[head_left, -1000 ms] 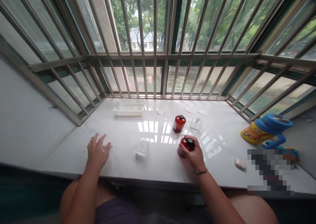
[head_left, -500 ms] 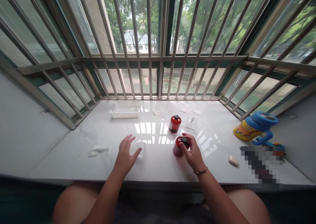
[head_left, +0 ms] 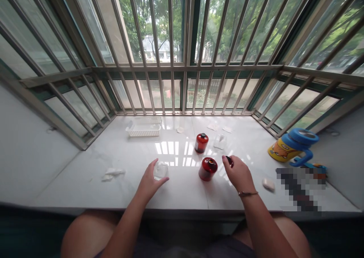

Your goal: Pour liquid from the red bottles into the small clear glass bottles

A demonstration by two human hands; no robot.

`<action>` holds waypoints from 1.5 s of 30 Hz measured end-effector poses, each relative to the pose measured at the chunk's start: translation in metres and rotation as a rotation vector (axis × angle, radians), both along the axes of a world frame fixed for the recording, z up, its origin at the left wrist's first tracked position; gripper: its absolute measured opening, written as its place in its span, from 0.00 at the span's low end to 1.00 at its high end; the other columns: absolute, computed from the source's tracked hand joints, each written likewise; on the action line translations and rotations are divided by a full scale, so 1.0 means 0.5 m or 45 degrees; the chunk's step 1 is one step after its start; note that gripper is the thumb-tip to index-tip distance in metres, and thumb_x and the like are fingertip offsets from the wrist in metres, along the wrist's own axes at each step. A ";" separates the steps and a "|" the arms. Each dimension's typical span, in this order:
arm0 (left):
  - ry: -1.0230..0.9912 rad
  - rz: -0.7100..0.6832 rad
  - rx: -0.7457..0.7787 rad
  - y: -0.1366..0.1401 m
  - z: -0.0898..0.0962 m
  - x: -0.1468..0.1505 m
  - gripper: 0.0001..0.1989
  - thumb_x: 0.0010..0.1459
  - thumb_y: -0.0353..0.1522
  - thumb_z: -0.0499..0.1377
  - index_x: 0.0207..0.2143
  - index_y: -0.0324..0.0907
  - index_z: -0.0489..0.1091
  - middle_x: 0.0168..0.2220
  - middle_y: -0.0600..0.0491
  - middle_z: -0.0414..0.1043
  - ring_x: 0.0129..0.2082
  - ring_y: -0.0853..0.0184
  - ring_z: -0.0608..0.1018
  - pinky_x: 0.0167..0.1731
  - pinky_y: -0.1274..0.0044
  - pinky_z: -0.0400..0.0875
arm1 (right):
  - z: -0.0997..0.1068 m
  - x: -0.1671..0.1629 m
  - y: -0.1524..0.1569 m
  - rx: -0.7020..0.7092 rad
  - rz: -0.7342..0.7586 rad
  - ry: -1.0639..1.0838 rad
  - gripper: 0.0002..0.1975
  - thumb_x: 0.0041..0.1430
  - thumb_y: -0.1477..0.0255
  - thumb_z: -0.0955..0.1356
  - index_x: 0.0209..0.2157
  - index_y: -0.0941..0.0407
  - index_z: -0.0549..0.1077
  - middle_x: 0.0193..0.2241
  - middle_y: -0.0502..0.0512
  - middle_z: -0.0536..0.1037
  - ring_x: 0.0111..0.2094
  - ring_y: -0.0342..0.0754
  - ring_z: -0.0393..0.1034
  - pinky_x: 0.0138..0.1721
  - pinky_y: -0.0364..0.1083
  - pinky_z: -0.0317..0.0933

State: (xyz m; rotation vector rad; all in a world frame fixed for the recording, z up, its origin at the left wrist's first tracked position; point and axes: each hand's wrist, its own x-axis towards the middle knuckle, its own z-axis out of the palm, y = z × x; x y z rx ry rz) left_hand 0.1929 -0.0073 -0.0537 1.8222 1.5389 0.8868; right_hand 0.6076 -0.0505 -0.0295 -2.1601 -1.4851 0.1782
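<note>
A small black bottle cap (head_left: 229, 161) is pinched between the fingers of my right hand (head_left: 239, 174), up and to the right of the nearer red bottle (head_left: 208, 169). That bottle stands upright with its neck uncovered. My left hand (head_left: 149, 182) is open around the near-left side of a clear glass container (head_left: 161, 170), thumb and index finger apart; whether they touch it I cannot tell. Farther back stands a second red bottle (head_left: 201, 143) with its black cap on, and beside it another clear glass container (head_left: 220, 141).
A white perforated basket (head_left: 144, 132) is at the back left, a crumpled white tissue (head_left: 113, 173) at the left. On the right are a blue and yellow jug (head_left: 292, 146), a pale soap-like piece (head_left: 268, 184) and a blurred-out dark item (head_left: 298, 189). Barred windows close off the back.
My right hand has lifted the black cap off the nearer red bottle and moved right with it. My left hand has come in closer around the clear glass container.
</note>
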 end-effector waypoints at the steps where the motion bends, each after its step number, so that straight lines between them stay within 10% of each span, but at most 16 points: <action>1: -0.014 0.001 -0.022 0.000 -0.001 -0.002 0.45 0.52 0.41 0.74 0.69 0.46 0.62 0.70 0.40 0.67 0.70 0.44 0.71 0.69 0.52 0.65 | -0.013 0.019 -0.002 -0.185 0.003 -0.048 0.30 0.73 0.47 0.58 0.30 0.52 0.76 0.32 0.63 0.81 0.35 0.58 0.77 0.40 0.53 0.68; 7: -0.119 0.011 -0.121 0.006 -0.013 -0.013 0.49 0.48 0.40 0.76 0.70 0.46 0.60 0.70 0.39 0.68 0.70 0.44 0.72 0.69 0.53 0.65 | -0.069 0.094 -0.015 -0.626 0.004 -0.054 0.32 0.71 0.50 0.62 0.21 0.55 0.77 0.30 0.70 0.84 0.36 0.63 0.82 0.42 0.55 0.69; 15: -0.180 0.082 -0.091 -0.007 -0.014 -0.006 0.48 0.46 0.42 0.77 0.67 0.48 0.63 0.66 0.40 0.73 0.66 0.45 0.76 0.64 0.55 0.71 | -0.043 0.118 -0.031 -0.663 -0.211 -0.140 0.38 0.73 0.45 0.54 0.26 0.56 0.80 0.33 0.75 0.84 0.40 0.69 0.81 0.43 0.60 0.69; 22: -0.288 -0.071 -0.147 -0.058 0.060 0.022 0.49 0.48 0.40 0.78 0.69 0.52 0.61 0.68 0.41 0.70 0.67 0.46 0.74 0.61 0.57 0.76 | 0.025 -0.009 -0.120 -0.003 0.313 0.145 0.28 0.74 0.47 0.57 0.28 0.49 0.70 0.22 0.53 0.74 0.27 0.53 0.71 0.31 0.50 0.62; 26: -0.393 -0.375 -0.183 -0.086 0.127 0.057 0.53 0.45 0.39 0.80 0.70 0.52 0.61 0.69 0.39 0.68 0.68 0.44 0.73 0.63 0.56 0.74 | 0.052 -0.143 -0.171 0.100 0.679 0.572 0.12 0.70 0.57 0.69 0.48 0.47 0.77 0.40 0.54 0.81 0.36 0.53 0.77 0.35 0.50 0.73; 30: -0.442 -0.600 -0.229 -0.109 0.172 0.106 0.57 0.43 0.38 0.82 0.72 0.53 0.61 0.67 0.39 0.70 0.66 0.43 0.74 0.65 0.55 0.73 | 0.047 -0.238 -0.192 0.256 0.847 0.802 0.45 0.54 0.65 0.81 0.70 0.43 0.63 0.66 0.60 0.70 0.63 0.63 0.72 0.57 0.58 0.76; 45: -0.415 -0.969 -0.210 -0.108 0.192 0.231 0.65 0.40 0.42 0.83 0.75 0.55 0.55 0.76 0.44 0.56 0.76 0.42 0.61 0.75 0.53 0.57 | 0.009 -0.254 -0.211 0.469 0.179 1.360 0.46 0.48 0.66 0.84 0.65 0.49 0.64 0.66 0.65 0.70 0.60 0.62 0.76 0.57 0.57 0.75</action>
